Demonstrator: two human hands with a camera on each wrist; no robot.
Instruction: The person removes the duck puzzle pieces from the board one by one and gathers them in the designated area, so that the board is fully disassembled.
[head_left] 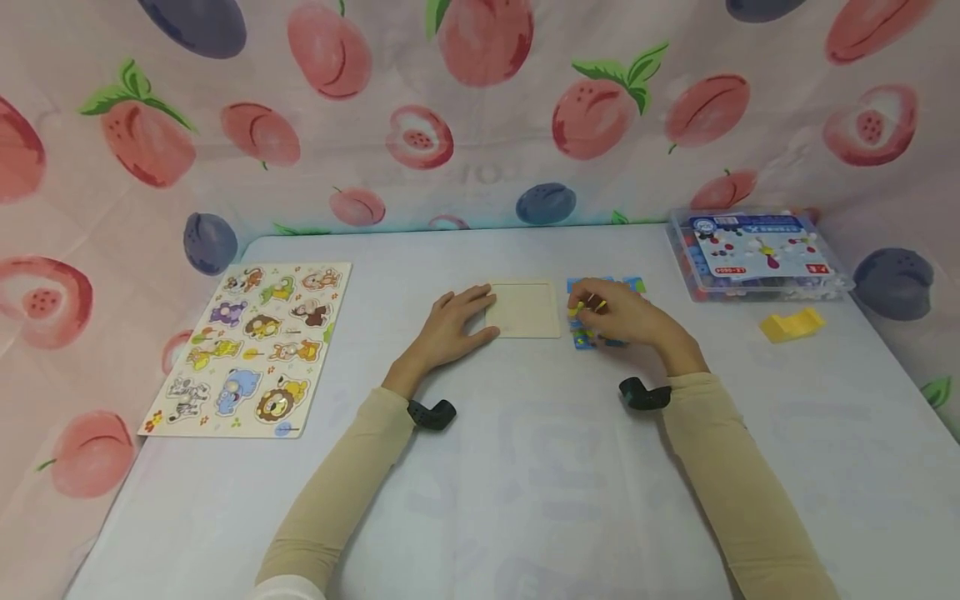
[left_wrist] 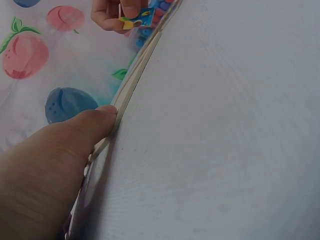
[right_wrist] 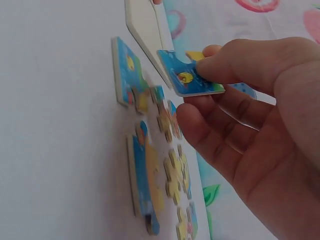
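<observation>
Between thumb and fingertips, my right hand (head_left: 621,313) pinches a blue jigsaw piece (right_wrist: 182,79) with a small yellow figure printed on it. It hangs over several loose jigsaw pieces (right_wrist: 140,172), blue and yellow, spread on the table; the hand covers most of them in the head view. To their left lies a pale wooden puzzle tray (head_left: 522,311) with a shallow rim and a bare inside. My left hand (head_left: 452,328) rests at the tray's left edge, fingers extended and thumb (left_wrist: 100,120) touching its near left corner.
An animal picture board (head_left: 251,350) lies at the table's left. Back right stands a clear plastic box (head_left: 761,254) of colourful parts with a printed label. Just in front of it sits a yellow curved block (head_left: 792,325). A fruit-print cloth (head_left: 465,183) hangs behind the table.
</observation>
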